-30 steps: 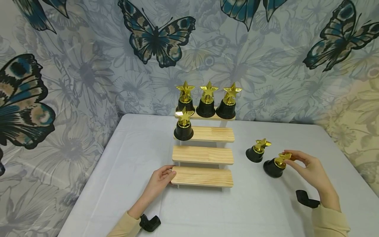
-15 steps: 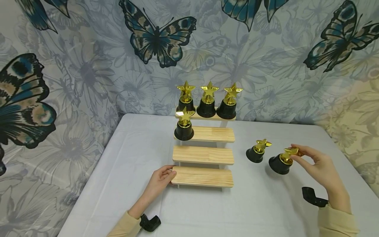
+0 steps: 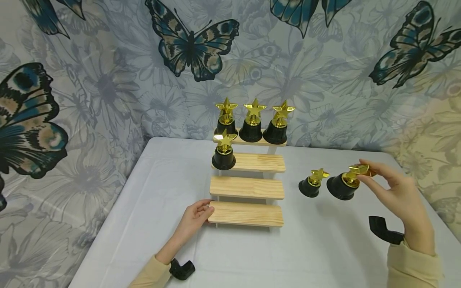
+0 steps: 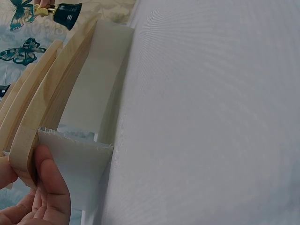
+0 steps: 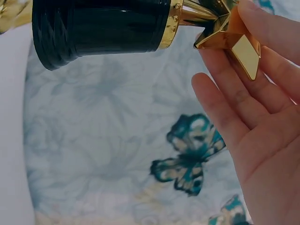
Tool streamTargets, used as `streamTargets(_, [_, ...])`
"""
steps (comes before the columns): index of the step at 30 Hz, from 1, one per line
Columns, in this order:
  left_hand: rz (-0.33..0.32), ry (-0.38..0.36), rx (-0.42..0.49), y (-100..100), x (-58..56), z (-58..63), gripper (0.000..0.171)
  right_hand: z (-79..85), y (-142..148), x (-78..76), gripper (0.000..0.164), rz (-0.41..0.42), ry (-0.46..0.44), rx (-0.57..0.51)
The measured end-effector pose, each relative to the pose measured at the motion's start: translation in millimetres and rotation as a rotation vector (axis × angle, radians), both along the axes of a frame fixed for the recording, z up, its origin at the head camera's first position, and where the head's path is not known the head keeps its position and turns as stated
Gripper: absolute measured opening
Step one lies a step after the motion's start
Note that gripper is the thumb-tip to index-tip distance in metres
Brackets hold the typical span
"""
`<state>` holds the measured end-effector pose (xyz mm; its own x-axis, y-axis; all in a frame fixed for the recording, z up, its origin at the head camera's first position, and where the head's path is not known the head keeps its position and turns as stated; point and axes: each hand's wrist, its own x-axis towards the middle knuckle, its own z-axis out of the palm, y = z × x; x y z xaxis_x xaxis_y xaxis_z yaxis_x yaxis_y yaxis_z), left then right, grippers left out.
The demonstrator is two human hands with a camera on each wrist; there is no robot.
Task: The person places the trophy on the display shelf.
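My right hand [image 3: 396, 192] pinches the gold star of a small trophy [image 3: 343, 187] with a black base, held tilted above the table. In the right wrist view the trophy [image 5: 103, 28] lies sideways, thumb and fingers [image 5: 234, 93] about its star. My left hand [image 3: 194, 218] grips the left end of the lowest wooden shelf [image 3: 246, 214] of a stepped rack; the left wrist view shows thumb and fingers [image 4: 51, 178] round the board's end [image 4: 23, 154]. Another star trophy [image 3: 312, 184] stands on the table beside the held one.
Three star trophies [image 3: 251, 130] line the rack's top shelf. One more trophy [image 3: 224, 156] stands at the left of the second shelf [image 3: 259, 163]. A white cloth covers the table [image 3: 144, 192]. Behind hangs a butterfly-patterned backdrop [image 3: 324, 80].
My right hand has lifted the trophy off the table, moving up and slightly right with it. The left hand stays on the lowest shelf.
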<state>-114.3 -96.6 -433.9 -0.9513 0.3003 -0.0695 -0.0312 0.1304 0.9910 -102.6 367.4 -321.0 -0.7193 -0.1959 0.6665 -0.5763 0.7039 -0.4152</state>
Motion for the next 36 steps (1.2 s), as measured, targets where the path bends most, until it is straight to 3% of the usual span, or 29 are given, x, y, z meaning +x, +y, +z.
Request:
streamTargets(5, [0.006, 0.004, -0.006, -1, 0.3, 1.6, 0.038, 17.6, -19, -4.8, 0.043, 0.048, 0.011, -0.018])
streamTargets(13, [0.005, 0.0, -0.007, -1, 0.2, 4.1, 0.039, 40.0, -51, -19.5, 0.035, 0.189, 0.017, -0.004])
streamTargets(16, [0.008, 0.001, -0.003, -1, -2.4, -3.0, 0.039, 44.9, -63, -25.8, 0.039, 0.197, 0.027, 0.022])
streamTargets(21, [0.018, 0.001, 0.016, -2, -4.0, -8.4, 0.039, 49.4, -87, -40.5, 0.054, 0.238, 0.039, 0.049])
streamTargets(24, [0.009, -0.004, 0.025, -1, -0.7, 0.4, 0.037, 49.5, -102, -50.6, 0.056, 0.291, 0.054, 0.049])
streamTargets(36, [-0.003, -0.014, 0.021, 0, 0.7, 2.0, 0.038, 39.8, -151, -77.2, 0.051, 0.344, 0.034, 0.04])
